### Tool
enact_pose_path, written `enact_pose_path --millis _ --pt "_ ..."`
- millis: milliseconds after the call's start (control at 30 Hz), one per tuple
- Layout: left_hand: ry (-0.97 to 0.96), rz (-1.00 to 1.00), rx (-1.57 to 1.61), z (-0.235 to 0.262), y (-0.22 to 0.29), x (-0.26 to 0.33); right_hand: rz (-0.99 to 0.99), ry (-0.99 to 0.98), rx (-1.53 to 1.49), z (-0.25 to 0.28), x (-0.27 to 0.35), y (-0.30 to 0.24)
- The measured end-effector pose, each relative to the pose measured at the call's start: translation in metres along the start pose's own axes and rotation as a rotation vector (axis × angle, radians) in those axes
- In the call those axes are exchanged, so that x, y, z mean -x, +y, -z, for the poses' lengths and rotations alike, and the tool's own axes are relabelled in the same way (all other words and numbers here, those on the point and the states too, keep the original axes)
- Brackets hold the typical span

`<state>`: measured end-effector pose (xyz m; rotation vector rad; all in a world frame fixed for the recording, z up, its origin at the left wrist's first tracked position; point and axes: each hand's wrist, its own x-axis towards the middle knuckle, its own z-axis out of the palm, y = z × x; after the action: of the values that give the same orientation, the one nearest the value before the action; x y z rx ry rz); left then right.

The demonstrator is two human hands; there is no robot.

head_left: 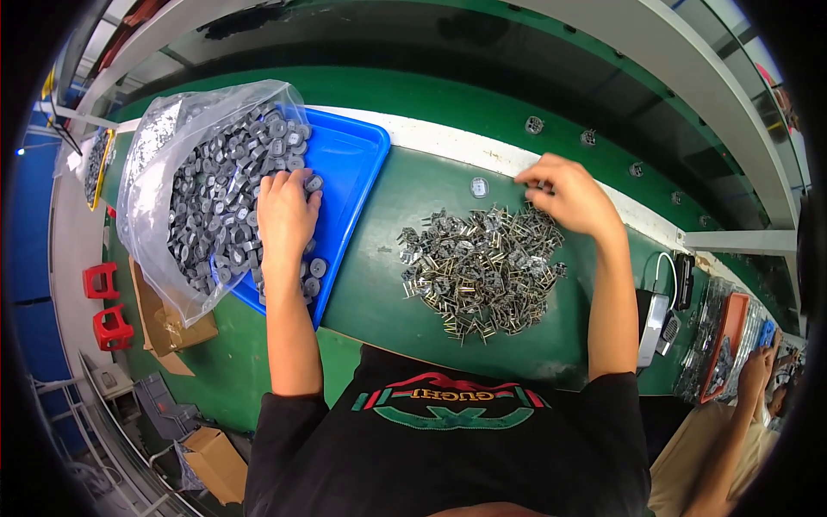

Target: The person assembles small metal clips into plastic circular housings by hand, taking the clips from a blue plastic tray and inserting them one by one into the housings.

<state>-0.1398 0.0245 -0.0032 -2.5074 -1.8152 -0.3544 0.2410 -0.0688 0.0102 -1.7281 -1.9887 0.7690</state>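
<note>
My left hand (pixel 289 215) is over the blue tray (pixel 357 142), at the edge of a heap of small grey plastic caps (pixel 215 185) that spills from a clear plastic bag (pixel 142 181). A grey round cap (pixel 314 183) sits between its thumb and forefinger. My right hand (pixel 568 196) hovers at the far right edge of a pile of metal-pronged pieces (pixel 482 271), fingers drawn together; whatever they hold is hidden. Just left of its fingertips, one pale grey cap (pixel 480 187) lies alone on the green tabletop (pixel 370 293).
Beyond a white ledge (pixel 439 142), several small assembled pieces (pixel 588 137) stand on a green strip. A white device with a cable (pixel 653 327) sits at the right. Further right, another person's hand (pixel 756 366) works by an orange tray (pixel 725 345). Red stools (pixel 110 327) stand at left.
</note>
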Motion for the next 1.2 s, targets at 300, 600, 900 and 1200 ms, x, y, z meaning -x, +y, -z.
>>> enact_pose_path --millis 300,600,900,1200 --pt "-0.065 -0.466 0.492 -0.006 0.131 -0.017 -0.091 0.158 -0.187 -0.004 0.015 0.018" --pt "-0.432 -0.481 0.683 -0.031 0.161 -0.041 0.026 0.229 -0.977 -0.006 0.016 0.002" --pt "-0.355 -0.131 1.321 -0.008 0.173 -0.017 0.116 0.533 -0.535 -0.023 0.013 -0.037" --pt "-0.403 -0.07 1.549 -0.003 0.174 -0.004 0.197 0.651 -0.337 -0.033 0.014 -0.059"
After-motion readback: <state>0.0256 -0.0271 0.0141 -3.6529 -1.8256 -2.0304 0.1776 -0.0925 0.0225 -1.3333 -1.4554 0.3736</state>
